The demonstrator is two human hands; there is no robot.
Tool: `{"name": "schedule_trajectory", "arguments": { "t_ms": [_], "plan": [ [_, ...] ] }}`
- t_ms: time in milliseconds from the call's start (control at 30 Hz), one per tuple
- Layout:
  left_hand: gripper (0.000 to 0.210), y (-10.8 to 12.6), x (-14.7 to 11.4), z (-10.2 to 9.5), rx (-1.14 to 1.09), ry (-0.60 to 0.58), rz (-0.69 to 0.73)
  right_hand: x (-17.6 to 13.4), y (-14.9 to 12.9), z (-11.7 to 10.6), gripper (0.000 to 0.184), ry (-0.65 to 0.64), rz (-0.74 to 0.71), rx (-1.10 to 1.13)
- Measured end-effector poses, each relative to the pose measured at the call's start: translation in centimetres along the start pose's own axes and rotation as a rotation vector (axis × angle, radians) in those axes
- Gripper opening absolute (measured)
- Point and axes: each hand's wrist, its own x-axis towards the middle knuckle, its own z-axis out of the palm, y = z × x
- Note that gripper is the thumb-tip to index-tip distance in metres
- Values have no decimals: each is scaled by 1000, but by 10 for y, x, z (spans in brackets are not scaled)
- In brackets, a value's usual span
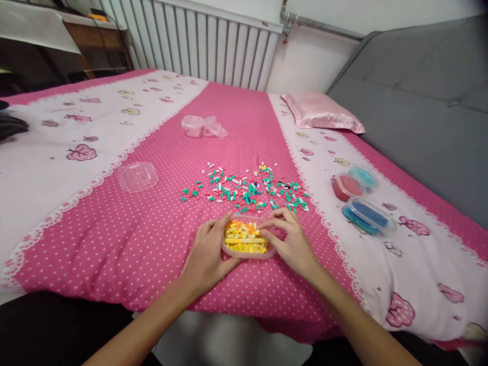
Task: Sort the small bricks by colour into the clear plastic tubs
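Note:
A clear plastic container (270,252) rests near the bed's front edge, holding small yellow, cream and orange building bricks (244,239). A longer yellow strip lies across the bricks. My left hand (208,251) wraps round the container's left side, thumb at the near rim and fingers at the far rim. Over the container's right end, my right hand (292,244) has its thumb and fingertips drawn together at the bricks; whether a brick is between them is too small to make out. Just beyond the container lies a loose spread of green, red and white bricks (249,190).
A clear lid (138,177) lies to the left on the pink bedspread (168,223). Small empty-looking containers (192,125) stand farther back. On the right are a container of red pieces (347,186) and one of blue pieces (368,213). A pink pillow (324,113) lies by the grey headboard (419,76).

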Motion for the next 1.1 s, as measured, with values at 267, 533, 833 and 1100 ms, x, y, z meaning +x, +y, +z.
{"name": "schedule_trajectory", "arguments": {
  "t_ms": [267, 533, 833, 1100],
  "plan": [
    [79, 0, 0, 0, 15, -16, -23, 1, -7, -2, 7, 11, 4, 7],
    [79, 2, 0, -3, -13, -13, -17, 1, -6, -5, 6, 9, -23, -30],
    [76, -1, 0, -2, 9, -10, -26, 1, -6, -1, 21, -57, -15, 15],
    [75, -4, 2, 0, 12, -9, -61, 45, 30, -10, 23, 96, 62, -156]
  ]
}}
